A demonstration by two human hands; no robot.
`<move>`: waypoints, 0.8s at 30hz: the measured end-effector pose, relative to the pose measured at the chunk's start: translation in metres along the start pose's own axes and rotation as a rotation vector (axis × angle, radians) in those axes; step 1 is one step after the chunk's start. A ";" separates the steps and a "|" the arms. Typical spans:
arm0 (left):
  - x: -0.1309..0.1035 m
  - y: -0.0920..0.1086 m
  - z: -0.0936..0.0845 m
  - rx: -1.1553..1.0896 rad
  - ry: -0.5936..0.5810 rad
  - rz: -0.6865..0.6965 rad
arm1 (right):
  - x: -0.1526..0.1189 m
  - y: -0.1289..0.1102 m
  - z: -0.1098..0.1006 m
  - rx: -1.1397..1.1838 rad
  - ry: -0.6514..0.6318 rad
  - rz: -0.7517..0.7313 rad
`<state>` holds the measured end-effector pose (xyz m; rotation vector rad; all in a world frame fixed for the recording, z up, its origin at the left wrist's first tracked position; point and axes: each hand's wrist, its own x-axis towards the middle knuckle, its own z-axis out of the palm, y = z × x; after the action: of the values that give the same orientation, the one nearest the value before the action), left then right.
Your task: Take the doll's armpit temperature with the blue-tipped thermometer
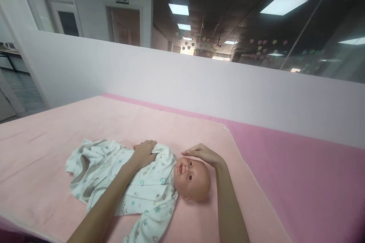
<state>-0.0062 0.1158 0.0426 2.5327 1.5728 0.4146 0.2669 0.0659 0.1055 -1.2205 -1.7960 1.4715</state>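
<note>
A baby doll [194, 180] lies on its back with its bald head toward the right. It wears a white printed romper [154, 186] with green buttons, whose leg part spreads loosely to the left. My left hand [145, 153] curls over the doll's far arm in its sleeve, and a bit of the doll's hand shows past my fingers. My right hand [203, 153] is beside the far side of the head, fingers stretched out together and slightly bent. Whether its fingertips touch the head I cannot tell. The near sleeve [156, 220] reaches toward me.
A pale pink blanket [108, 117] lies under the doll, over a darker pink surface [299, 167] that shows at right. Behind stands a low white partition [176, 79] with glass [256, 34] above it. Doorways are at the back left.
</note>
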 end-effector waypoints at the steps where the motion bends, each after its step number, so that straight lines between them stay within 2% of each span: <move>1: 0.000 0.000 0.000 0.000 -0.001 0.002 | -0.001 0.000 -0.001 -0.003 0.015 -0.001; 8: 0.000 0.001 -0.001 0.011 0.008 0.013 | 0.008 -0.001 0.010 0.038 -0.071 0.029; 11: -0.001 0.002 -0.001 0.009 0.002 0.016 | 0.005 0.000 0.005 0.041 -0.010 0.007; 17: 0.000 0.001 -0.001 0.009 -0.006 0.004 | -0.016 0.006 -0.020 0.076 0.168 -0.019; 19: 0.000 0.002 -0.001 0.002 -0.009 -0.003 | -0.013 0.006 -0.017 0.073 0.139 -0.018; 24: -0.001 0.003 -0.003 -0.007 -0.005 -0.001 | 0.008 0.001 0.009 0.038 -0.077 0.026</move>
<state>-0.0052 0.1134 0.0459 2.5257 1.5687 0.4131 0.2560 0.0689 0.1012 -1.1880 -1.7999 1.5799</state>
